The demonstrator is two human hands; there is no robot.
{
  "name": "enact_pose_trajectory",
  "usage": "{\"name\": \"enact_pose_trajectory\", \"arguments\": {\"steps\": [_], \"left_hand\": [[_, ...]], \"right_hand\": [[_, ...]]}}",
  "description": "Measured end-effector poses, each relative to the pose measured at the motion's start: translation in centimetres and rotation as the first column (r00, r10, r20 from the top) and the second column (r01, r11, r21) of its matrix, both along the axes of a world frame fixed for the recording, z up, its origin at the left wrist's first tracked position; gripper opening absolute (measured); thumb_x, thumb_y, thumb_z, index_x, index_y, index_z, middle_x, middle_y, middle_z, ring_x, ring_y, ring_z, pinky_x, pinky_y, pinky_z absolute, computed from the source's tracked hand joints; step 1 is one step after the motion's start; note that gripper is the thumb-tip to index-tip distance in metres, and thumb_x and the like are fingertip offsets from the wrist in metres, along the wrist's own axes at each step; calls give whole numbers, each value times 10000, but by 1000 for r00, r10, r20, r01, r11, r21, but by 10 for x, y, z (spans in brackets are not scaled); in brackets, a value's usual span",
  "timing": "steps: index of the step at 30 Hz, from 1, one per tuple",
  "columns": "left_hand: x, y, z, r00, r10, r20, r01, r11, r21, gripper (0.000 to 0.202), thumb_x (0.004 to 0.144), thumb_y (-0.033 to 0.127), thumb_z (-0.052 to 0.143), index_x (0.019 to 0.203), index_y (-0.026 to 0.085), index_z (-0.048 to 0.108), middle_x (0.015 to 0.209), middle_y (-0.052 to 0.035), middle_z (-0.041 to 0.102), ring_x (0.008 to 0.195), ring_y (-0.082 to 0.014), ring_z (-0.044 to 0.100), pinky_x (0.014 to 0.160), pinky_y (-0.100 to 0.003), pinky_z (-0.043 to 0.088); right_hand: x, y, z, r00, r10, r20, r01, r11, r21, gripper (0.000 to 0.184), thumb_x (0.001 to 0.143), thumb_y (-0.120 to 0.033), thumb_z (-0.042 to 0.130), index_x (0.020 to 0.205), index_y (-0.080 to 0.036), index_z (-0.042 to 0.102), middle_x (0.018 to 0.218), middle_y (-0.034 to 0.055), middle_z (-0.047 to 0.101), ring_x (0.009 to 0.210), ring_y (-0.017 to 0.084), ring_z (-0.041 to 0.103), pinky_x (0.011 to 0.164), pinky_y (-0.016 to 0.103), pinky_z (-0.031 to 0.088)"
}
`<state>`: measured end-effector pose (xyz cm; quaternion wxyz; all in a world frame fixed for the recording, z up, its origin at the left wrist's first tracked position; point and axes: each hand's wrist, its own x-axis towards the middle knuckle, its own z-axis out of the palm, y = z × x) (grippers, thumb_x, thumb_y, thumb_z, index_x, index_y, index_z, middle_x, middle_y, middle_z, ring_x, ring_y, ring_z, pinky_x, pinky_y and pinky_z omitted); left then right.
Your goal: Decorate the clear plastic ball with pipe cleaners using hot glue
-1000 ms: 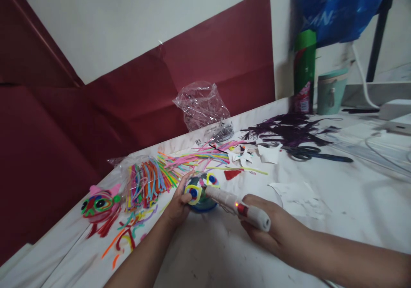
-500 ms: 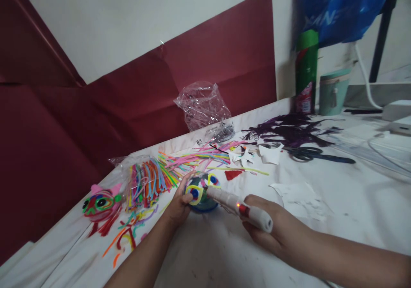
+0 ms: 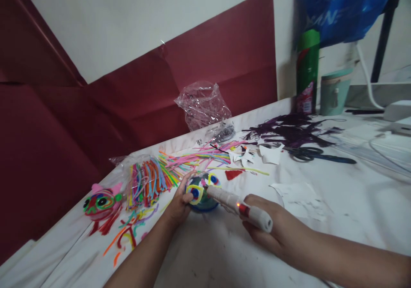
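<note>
My left hand [image 3: 181, 200] is closed around the left side of a rounded craft mask [image 3: 205, 200], which has blue eyes ringed in yellow and a blue rim. In my right hand [image 3: 268, 219] is a white glue gun [image 3: 229, 201] with a lit orange light and a red part. Its nozzle points at the middle of the mask's face, at or very near the surface; exact contact is hard to make out. Fingers of the right hand are wrapped around the gun, partly hidden behind it.
A finished-looking pink and red mask [image 3: 102, 204] lies at the left. Bundled pipe cleaners [image 3: 150, 183] and loose pieces [image 3: 128, 232] are beside it. Behind are paper scraps [image 3: 271, 154], scissors [image 3: 317, 155], purple tassels [image 3: 289, 129], a green bucket [image 3: 335, 93] and a clear bag [image 3: 204, 106].
Almost nothing differs. Both hands, the mask and the glue gun keep the same places; the view has shifted very slightly.
</note>
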<state>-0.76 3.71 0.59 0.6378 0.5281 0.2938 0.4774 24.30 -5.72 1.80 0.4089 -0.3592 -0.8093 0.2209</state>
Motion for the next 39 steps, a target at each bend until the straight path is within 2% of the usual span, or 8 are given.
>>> {"name": "enact_pose_trajectory", "arguments": {"steps": [10, 15, 23, 27, 32, 39], "left_hand": [[4, -5, 9, 999, 51, -12, -51, 999, -6, 872, 546, 266, 782, 1342, 213, 430, 1177, -128, 647, 1088, -333, 600, 899, -385, 491], [5, -3, 7, 1000, 27, -4, -27, 999, -29, 935, 516, 264, 778, 1368, 227, 395, 1155, -122, 656, 1077, -347, 601, 894, -422, 491], [2, -2, 6, 1000, 13, -6, -13, 999, -29, 924, 541, 249, 757, 1381, 237, 370, 1172, -109, 649, 1106, -337, 586, 903, -406, 488], [7, -5, 12, 1000, 9, 10, -9, 999, -46, 940, 520, 227, 751, 1381, 235, 374, 1160, -113, 655, 1100, -356, 588, 899, -425, 488], [11, -12, 22, 999, 26, -45, -28, 999, -43, 914, 518, 251, 752, 1366, 231, 413, 1143, -127, 659, 1106, -371, 575, 885, -439, 495], [8, -10, 19, 997, 43, -60, -45, 998, -36, 892, 532, 222, 735, 1366, 235, 417, 1117, -111, 671, 1110, -353, 578, 898, -421, 495]], "right_hand": [[0, -2, 2, 1000, 16, -5, -16, 999, 30, 175, 790, -113, 457, 681, -226, 380, 622, -22, 479, 525, 124, 454, 502, 229, 393], [0, -1, 3, 1000, 0, -3, 0, 1000, 8, 171, 794, -129, 432, 681, -230, 355, 613, -17, 473, 518, 130, 444, 492, 236, 395], [-2, 0, 0, 1000, 6, 2, -7, 1000, 21, 169, 786, -123, 438, 678, -227, 360, 611, -24, 464, 516, 119, 438, 482, 225, 395], [-3, -1, 2, 1000, 13, 4, -13, 1000, 23, 170, 787, -117, 433, 674, -226, 366, 613, -23, 471, 513, 118, 450, 486, 227, 402], [-2, -3, 4, 1000, -3, -15, 4, 1000, 23, 177, 788, -129, 442, 667, -230, 361, 595, -28, 471, 494, 117, 434, 466, 226, 389], [-2, -1, 1, 1000, -8, 6, 8, 1000, 11, 168, 807, -157, 418, 675, -232, 348, 601, -24, 460, 505, 120, 424, 465, 227, 385]]}}
